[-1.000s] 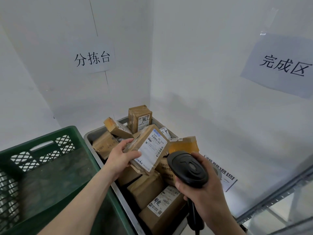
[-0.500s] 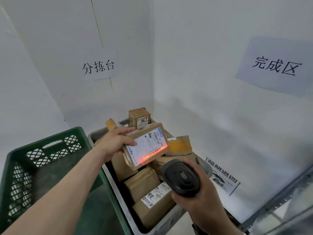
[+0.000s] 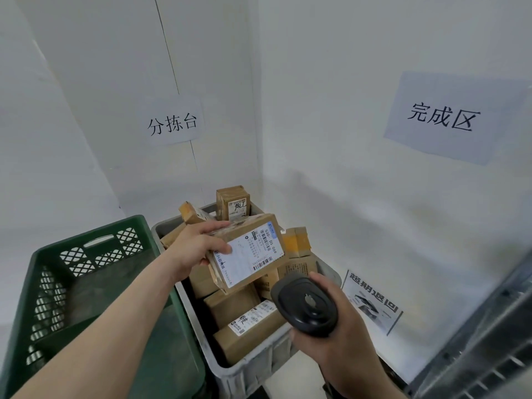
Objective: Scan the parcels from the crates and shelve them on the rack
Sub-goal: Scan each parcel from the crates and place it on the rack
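My left hand (image 3: 195, 249) grips a brown cardboard parcel (image 3: 250, 254) by its left end, holding it above the grey crate (image 3: 250, 370) with its white label turned up toward me. My right hand (image 3: 339, 335) holds a black barcode scanner (image 3: 305, 305) just below and right of the parcel, its head aimed at the label. The grey crate holds several more brown parcels, one with a handwritten label (image 3: 253, 321) near the front and an upright one marked 98 (image 3: 233, 203) at the back.
A green lattice crate (image 3: 86, 254) stands left of the grey one. White walls close the corner, with paper signs on the left wall (image 3: 172, 122), on the right wall (image 3: 449, 116) and low by the floor (image 3: 371, 300). A metal rack frame (image 3: 489, 341) runs along the lower right.
The red scan line that lay across the label half a second ago is gone. My left hand has tilted the parcel flatter and kept it over the crate; the scanner stays aimed at it.
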The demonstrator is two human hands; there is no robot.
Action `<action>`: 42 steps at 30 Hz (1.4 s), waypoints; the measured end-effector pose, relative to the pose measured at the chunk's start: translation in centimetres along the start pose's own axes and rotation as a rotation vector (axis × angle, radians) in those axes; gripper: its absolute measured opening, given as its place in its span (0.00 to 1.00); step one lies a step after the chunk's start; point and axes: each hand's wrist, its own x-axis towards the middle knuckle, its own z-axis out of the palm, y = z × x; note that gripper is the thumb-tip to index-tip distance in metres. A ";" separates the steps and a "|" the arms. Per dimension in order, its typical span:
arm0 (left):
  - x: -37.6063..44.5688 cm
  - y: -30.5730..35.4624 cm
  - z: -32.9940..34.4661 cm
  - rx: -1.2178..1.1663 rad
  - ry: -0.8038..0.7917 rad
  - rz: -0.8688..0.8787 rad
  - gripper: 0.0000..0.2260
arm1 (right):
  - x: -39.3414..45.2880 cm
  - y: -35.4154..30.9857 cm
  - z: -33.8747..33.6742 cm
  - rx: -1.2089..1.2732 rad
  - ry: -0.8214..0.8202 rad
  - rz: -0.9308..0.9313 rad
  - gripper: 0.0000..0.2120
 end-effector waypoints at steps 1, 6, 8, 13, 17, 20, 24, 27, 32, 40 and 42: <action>-0.3 0.0 0.1 -0.002 0.003 0.002 0.27 | -0.3 -0.1 -0.2 -0.004 0.001 0.002 0.43; -1.4 -0.3 0.7 -0.004 0.017 0.006 0.28 | -1.1 0.0 -1.1 -0.011 0.002 0.012 0.42; -1.8 -0.3 1.0 -0.001 0.017 0.010 0.29 | -1.5 0.2 -1.4 -0.006 -0.001 0.014 0.42; -2.4 -0.5 1.5 0.017 0.011 0.024 0.28 | -2.1 0.4 -1.8 -0.013 -0.010 0.019 0.44; -2.7 -0.7 1.7 0.015 0.018 0.027 0.26 | -2.4 0.4 -2.1 -0.008 -0.014 0.027 0.43; -2.9 -0.9 1.8 0.006 0.012 0.036 0.25 | -2.5 0.2 -2.3 0.001 -0.024 0.036 0.43; -3.0 -1.0 1.9 -0.014 0.010 0.034 0.25 | -2.7 -0.1 -2.5 0.025 -0.032 0.051 0.43; -3.2 -1.2 2.0 -0.049 0.019 0.028 0.30 | -2.8 -0.5 -2.6 0.043 -0.015 0.065 0.43; -3.4 -2.4 2.0 -0.115 0.018 0.059 0.35 | -2.6 -1.9 -2.6 0.189 0.017 0.139 0.36; -3.3 -5.8 3.5 -0.381 0.106 0.188 0.40 | -1.8 -6.6 -2.0 0.465 0.089 0.163 0.27; -3.3 -5.9 3.6 -0.424 0.121 0.222 0.42 | -1.6 -7.5 -1.3 0.526 0.116 0.159 0.25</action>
